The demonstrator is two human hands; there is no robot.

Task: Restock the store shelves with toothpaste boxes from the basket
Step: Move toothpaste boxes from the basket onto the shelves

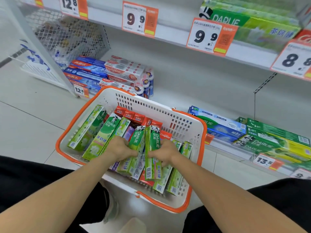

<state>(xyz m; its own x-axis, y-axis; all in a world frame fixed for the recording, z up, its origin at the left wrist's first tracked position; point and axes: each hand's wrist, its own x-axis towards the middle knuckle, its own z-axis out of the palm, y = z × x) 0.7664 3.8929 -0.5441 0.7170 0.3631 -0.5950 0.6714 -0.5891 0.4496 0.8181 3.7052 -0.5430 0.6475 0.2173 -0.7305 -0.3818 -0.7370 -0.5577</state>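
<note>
The white basket (182, 126) with orange rim sits on the floor before the shelves (185, 78). At its middle, each hand grips one green Darlie toothpaste box — left hand (121, 148) on the left box (134, 152), right hand (165, 153) on the right box (153, 148).

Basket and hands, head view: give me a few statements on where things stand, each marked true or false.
1. Each hand grips a green Darlie box. True: the left hand holds one box, the right hand another.
2. The basket has blue handles. False: they are orange.
3. Red boxes stand along the basket's far side. True.
4. The bottom shelf is packed full across. False: a wide bare stretch lies between the Colgate stack and the boxes at right.
5. The basket is empty apart from the two held boxes. False: many more boxes lie in it.
</note>
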